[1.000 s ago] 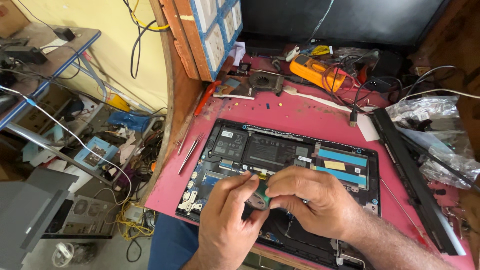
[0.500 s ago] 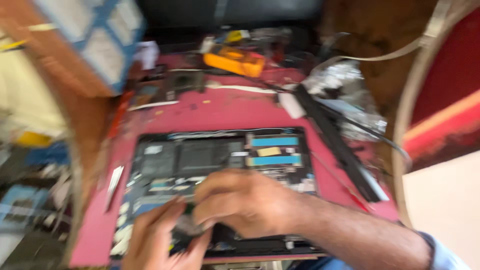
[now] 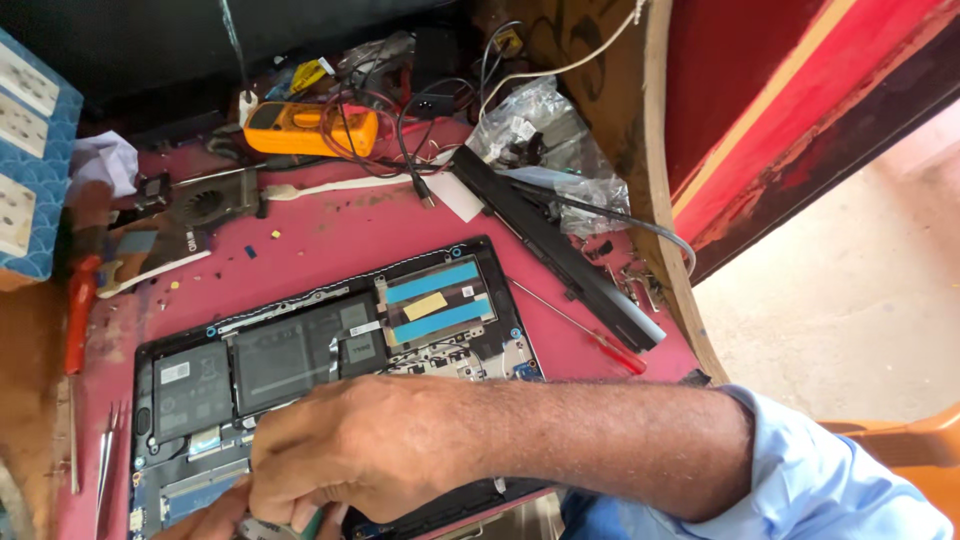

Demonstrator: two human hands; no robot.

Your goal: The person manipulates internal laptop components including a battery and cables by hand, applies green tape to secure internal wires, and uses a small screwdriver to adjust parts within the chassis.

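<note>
My right hand (image 3: 370,450) pinched on small green part (image 3: 312,522) over opened laptop (image 3: 330,350), table's near edge. Left hand (image 3: 215,520) barely visible, grip unclear. Part likely light, fragile; I'd hold its edges.

Beneath right hand (image 3: 370,450): matt black plastic laptop chassis (image 3: 300,360). Beyond it: worn red table top (image 3: 330,235), glossy orange plastic multimeter (image 3: 305,128), crinkled clear plastic bags (image 3: 545,150).

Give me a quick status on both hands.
Right hand pinching a small green-edged part over opened laptop. Left hand mostly hidden beneath. Nothing blocking.
</note>
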